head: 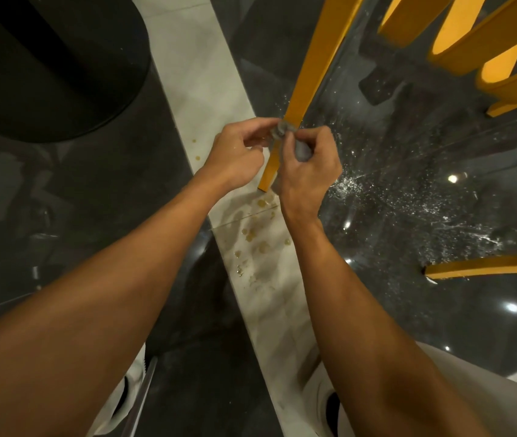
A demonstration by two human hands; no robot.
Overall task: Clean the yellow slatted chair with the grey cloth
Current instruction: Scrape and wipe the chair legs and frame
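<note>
The yellow slatted chair (320, 55) fills the upper right, its slats at the top right corner and one leg running down to the pale floor strip. Both hands meet around that leg, low down. My right hand (309, 167) is closed on the bunched grey cloth (302, 151), on the leg's right side. My left hand (238, 156) pinches the cloth's other end near the leg, fingers curled. The cloth wraps around the leg; most of it is hidden inside my fists. A second yellow chair leg (487, 266) lies across the lower right.
A large black round object (46, 64) stands at the upper left. The dark glossy floor (408, 200) to the right is spattered with water droplets. Yellowish drops stain the pale tile strip (257, 244) below the leg. My white shoes (125, 402) show at the bottom.
</note>
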